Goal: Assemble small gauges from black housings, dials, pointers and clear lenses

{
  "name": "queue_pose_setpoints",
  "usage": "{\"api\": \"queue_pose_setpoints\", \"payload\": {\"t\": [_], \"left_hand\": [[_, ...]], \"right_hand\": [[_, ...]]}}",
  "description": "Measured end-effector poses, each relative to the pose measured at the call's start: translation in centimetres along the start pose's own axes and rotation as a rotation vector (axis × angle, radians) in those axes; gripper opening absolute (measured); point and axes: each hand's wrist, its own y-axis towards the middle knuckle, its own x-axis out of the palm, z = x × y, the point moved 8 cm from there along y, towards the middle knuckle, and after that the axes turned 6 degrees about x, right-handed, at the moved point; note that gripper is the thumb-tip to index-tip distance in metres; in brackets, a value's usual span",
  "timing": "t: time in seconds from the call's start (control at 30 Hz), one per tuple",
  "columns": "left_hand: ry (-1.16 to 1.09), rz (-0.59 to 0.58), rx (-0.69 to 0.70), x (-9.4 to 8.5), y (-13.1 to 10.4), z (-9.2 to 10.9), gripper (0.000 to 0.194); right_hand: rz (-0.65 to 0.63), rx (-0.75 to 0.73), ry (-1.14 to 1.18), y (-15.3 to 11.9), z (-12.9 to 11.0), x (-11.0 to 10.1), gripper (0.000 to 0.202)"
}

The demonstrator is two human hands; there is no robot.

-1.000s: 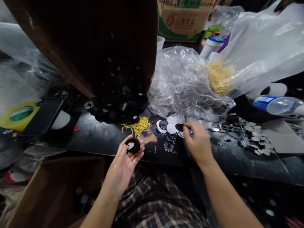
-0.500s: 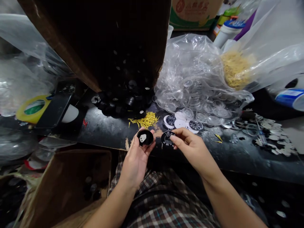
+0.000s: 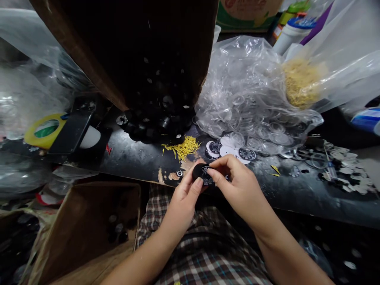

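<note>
My left hand (image 3: 185,194) is closed around a round black housing (image 3: 198,170), thumb on its near rim. Between the thumb and fingers of my right hand (image 3: 234,176) is a black dial disc (image 3: 207,176) with white numbers, laid against the housing's open face. The two hands meet just over the table's front edge, and the fingers hide part of both pieces. Beyond them lie a pile of small yellow pointers (image 3: 185,147) and a spread of white and black dial discs (image 3: 228,150). A small ring-shaped part (image 3: 179,173) rests left of the housing.
A large carton (image 3: 124,47) on its side spills black housings (image 3: 154,128) onto the table. Behind the discs, a plastic bag (image 3: 243,79) holds clear round covers. Yellow tape (image 3: 56,128) and a dark phone-like slab (image 3: 71,132) lie left; an open carton (image 3: 89,233) stands below.
My left hand has moved right and tilted the housing to meet the dial disc in my right hand. The white plate inside the housing is now covered. The view has shifted slightly.
</note>
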Motion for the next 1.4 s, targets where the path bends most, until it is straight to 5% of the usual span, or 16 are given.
{"api": "queue_pose_setpoints", "payload": {"t": [0.37, 0.5, 0.63, 0.73, 0.83, 1.0, 1.13, 1.4], "left_hand": [[0.036, 0.013, -0.019, 0.1, 0.3, -0.2, 0.032], [0.103, -0.014, -0.03, -0.4, 0.0, -0.6, 0.029], [0.492, -0.022, 0.179, -3.1, -0.4, 1.3, 0.037], [0.812, 0.016, 0.385, -5.5, -0.4, 3.8, 0.05], [0.923, 0.03, 0.396, -7.0, -0.4, 5.5, 0.052], [0.43, 0.327, 0.224, -9.2, -0.9, 5.9, 0.041], [0.041, 0.333, 0.134, -8.5, -0.3, 3.5, 0.03], [-0.182, 0.362, 0.059, -8.3, 0.0, 1.4, 0.026]], "right_hand": [[-0.179, 0.149, 0.094, -0.2, 2.7, 1.1, 0.013], [-0.274, 0.099, 0.077, -1.1, 2.6, 1.7, 0.017], [-0.378, -0.004, 0.052, -0.6, 1.9, 1.8, 0.018], [-0.245, -0.078, -0.055, 1.5, 1.6, 1.3, 0.019], [-0.177, -0.127, -0.257, 3.4, 1.3, 2.7, 0.02], [-0.238, -0.125, -0.617, 4.9, 0.8, 7.4, 0.019], [-0.194, -0.122, -0.714, 5.8, 0.0, 9.1, 0.018], [-0.22, -0.113, -0.738, 5.4, 1.5, 8.2, 0.013]]}}
